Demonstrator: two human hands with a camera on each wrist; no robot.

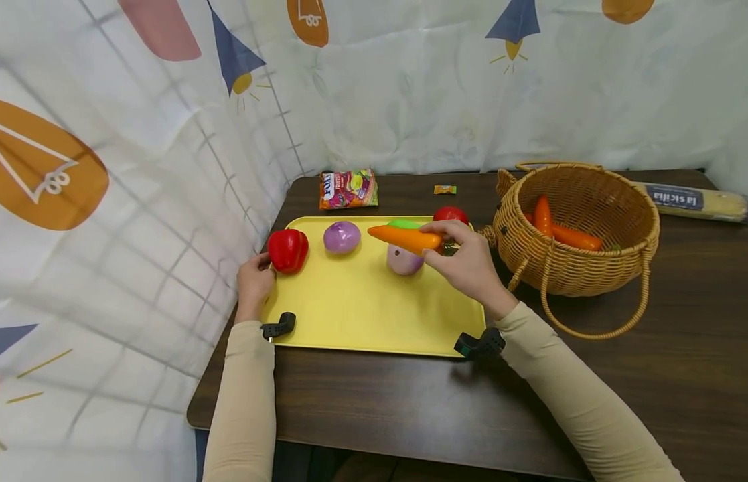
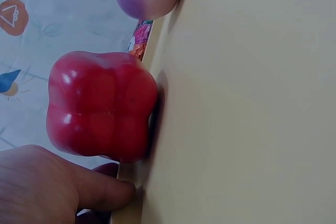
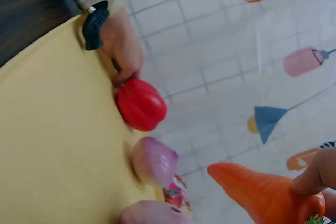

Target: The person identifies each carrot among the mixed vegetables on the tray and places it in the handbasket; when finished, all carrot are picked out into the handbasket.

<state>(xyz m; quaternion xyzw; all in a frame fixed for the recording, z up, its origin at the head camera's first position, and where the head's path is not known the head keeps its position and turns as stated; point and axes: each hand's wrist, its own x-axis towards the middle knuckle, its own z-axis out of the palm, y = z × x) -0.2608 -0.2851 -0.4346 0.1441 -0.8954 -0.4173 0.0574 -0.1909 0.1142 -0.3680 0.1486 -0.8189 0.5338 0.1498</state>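
My right hand (image 1: 464,258) holds a toy carrot (image 1: 404,237) by its thick end above the yellow tray (image 1: 349,308), the tip pointing left. Thumb and fingers pinch it near the green top in the right wrist view. At the tray's left edge, my left hand (image 1: 255,284) grips the rim, thumb on top. Right beside that thumb sits a red bell pepper (image 2: 102,106). A purple onion (image 1: 341,237) lies farther back on the tray. Under the carrot is a pale purple round vegetable (image 1: 404,261), partly covered, with something green (image 1: 404,223) behind it.
A wicker basket (image 1: 575,278) with carrots (image 1: 575,237) inside stands right of the tray. A red round vegetable (image 1: 451,214) is at the tray's back right corner. Behind lie a candy bag (image 1: 348,189), a small wrapped candy (image 1: 444,190) and, right, a long pasta pack (image 1: 699,201).
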